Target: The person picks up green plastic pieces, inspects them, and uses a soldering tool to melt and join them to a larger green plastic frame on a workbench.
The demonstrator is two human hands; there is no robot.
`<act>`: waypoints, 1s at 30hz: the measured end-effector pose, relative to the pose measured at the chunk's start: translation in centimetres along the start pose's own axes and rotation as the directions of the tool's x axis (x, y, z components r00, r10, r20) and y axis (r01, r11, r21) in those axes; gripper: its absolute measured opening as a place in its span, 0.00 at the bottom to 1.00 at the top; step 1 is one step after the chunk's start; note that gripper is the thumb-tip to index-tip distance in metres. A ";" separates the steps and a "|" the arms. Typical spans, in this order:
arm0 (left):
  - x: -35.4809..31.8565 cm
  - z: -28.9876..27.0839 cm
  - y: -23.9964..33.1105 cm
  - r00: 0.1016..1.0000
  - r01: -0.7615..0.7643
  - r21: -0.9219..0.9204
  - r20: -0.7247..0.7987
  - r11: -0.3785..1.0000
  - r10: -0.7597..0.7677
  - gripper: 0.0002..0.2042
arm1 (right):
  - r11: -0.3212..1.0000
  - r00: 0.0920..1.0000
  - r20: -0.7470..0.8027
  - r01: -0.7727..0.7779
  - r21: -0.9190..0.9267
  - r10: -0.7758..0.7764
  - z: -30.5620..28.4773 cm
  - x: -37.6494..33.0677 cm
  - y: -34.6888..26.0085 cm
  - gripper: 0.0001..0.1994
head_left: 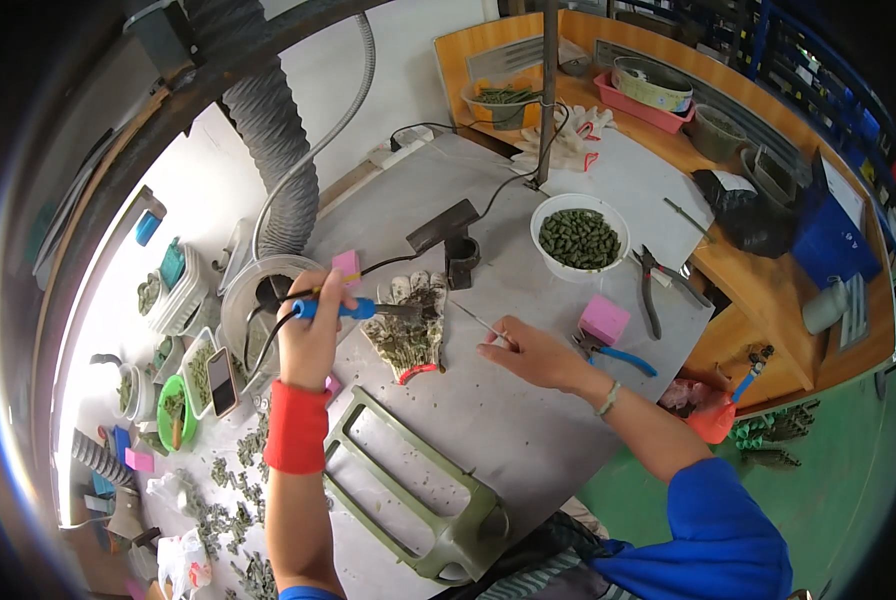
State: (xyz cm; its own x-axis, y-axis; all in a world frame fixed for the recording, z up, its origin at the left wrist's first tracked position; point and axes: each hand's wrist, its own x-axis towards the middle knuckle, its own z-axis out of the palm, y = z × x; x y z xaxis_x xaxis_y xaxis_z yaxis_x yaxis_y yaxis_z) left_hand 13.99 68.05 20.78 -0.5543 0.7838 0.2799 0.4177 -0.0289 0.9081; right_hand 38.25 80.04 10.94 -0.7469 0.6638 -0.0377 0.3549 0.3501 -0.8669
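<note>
My left hand [311, 335] is closed around the blue handle of a soldering iron [356, 308] with a black cord. The iron's metal end reaches over a dirty white work glove [408, 345] with a red cuff edge, lying on the table. My right hand [536, 355] pinches a thin, pointed metal tool [480, 321], aimed left toward the glove; its exact kind is unclear. Closer to me, between my forearms, lies an olive-green plastic frame [403, 460] with long openings. Behind the glove stands a dark stand [461, 262]. A red wristband [295, 428] covers my left wrist.
A white bowl [537, 240] holds many small green parts. On the right lie black-handled pliers [649, 290], a pink block [604, 320] and blue-handled cutters [623, 361]. Loose green parts [230, 522], a phone [222, 383] and a green basket [165, 410] are at left. A ribbed hose [278, 140] hangs behind.
</note>
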 end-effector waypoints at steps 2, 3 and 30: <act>-1.0 -1.1 -1.6 0.993 0.017 -0.079 -0.117 0.997 -0.026 0.09 | 0.992 0.992 0.081 -0.102 0.070 0.096 1.6 0.9 1.9 0.14; -1.3 -1.3 -2.4 0.993 0.022 -0.078 -0.110 0.997 -0.031 0.09 | 0.985 0.990 0.105 -0.113 0.133 0.099 2.4 1.6 2.8 0.16; -0.2 -2.3 -5.6 0.924 0.122 -0.373 -0.295 0.920 -0.242 0.10 | 0.990 0.991 -0.134 0.002 -0.141 -0.021 9.0 8.3 4.7 0.14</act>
State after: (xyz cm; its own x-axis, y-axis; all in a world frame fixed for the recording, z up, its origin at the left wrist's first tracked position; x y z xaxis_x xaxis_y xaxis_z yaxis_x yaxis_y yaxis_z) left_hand 10.09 66.66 16.39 -0.8262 0.5481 0.1306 0.0479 -0.1627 0.9855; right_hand 28.64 81.27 2.09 -0.6725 0.7386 0.0474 0.4291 0.4412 -0.7882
